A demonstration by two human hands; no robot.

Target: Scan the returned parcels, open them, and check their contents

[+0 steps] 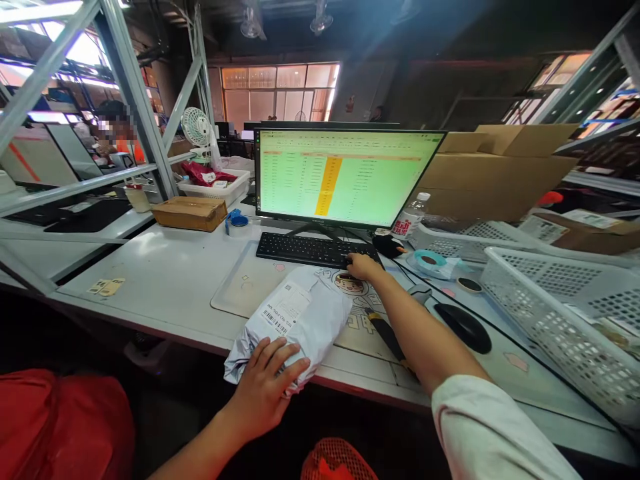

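Left hand [270, 387] on bag [323, 310], thumb hidden; right hand [364, 265] on keyboard [303, 249]; can't tell either grip. Far left basket [231, 192] holds red stuff [203, 173].

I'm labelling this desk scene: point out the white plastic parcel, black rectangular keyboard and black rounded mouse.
White plastic parcel [311, 321], head view: bare wrapping near its middle.
Black rectangular keyboard [305, 249], head view: middle keys.
Black rounded mouse [464, 328], head view: top shell.
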